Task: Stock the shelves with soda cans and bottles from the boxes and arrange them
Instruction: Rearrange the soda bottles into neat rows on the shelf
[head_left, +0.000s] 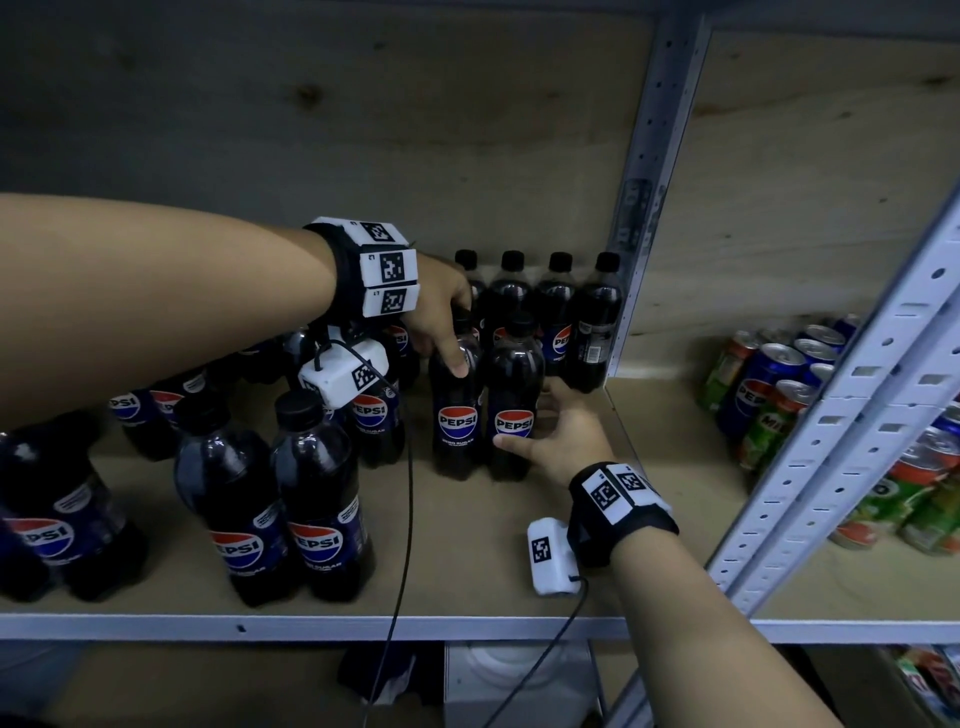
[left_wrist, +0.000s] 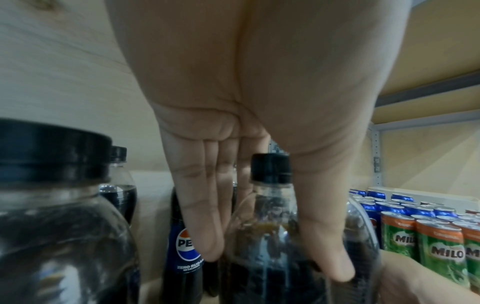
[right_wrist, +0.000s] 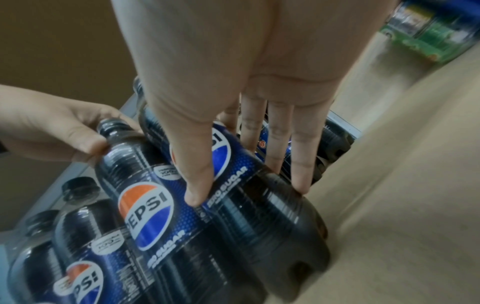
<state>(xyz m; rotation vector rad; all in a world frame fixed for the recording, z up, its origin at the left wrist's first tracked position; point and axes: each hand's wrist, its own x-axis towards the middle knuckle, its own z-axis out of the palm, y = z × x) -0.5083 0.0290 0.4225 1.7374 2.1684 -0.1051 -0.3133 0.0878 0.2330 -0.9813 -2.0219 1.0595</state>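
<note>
Nearest the person, two dark plastic Pepsi Zero Sugar bottles with black caps (head_left: 275, 499) stood upright at the front of the plywood shelf board (head_left: 467, 561), below and short of the left forearm; more of the same stood further left.

Right hand (head_left: 563, 441) sat low on the board, thumb out across the blue label of the right-hand Pepsi bottle of the middle pair (head_left: 514, 405), fingers reaching round its far right side. In the right wrist view the fingers (right_wrist: 302, 164) were nearly straight against the bottle wall and the thumb lay on the label: cupping it, not a tight clamp.

Left hand (head_left: 441, 312) came down from above on the left-hand Pepsi bottle of the pair (head_left: 457, 410), which stood touching its neighbour. Thumb pressed on the shoulder at the front, fingers down behind the neck, black cap (left_wrist: 271, 168) between them in the left wrist view. So pinched at the shoulder. Both bottles upright, bases on the board.

Beyond both hands, a back row of four identical Pepsi bottles (head_left: 535, 306) stood against the plywood back panel (head_left: 363, 130), the last one just beside the grey perforated steel upright (head_left: 654, 171).

Right of the right hand, past the upright, the next bay held blue Pepsi cans (head_left: 763, 384) and green Milo cans (head_left: 769, 431), packed close.
</note>
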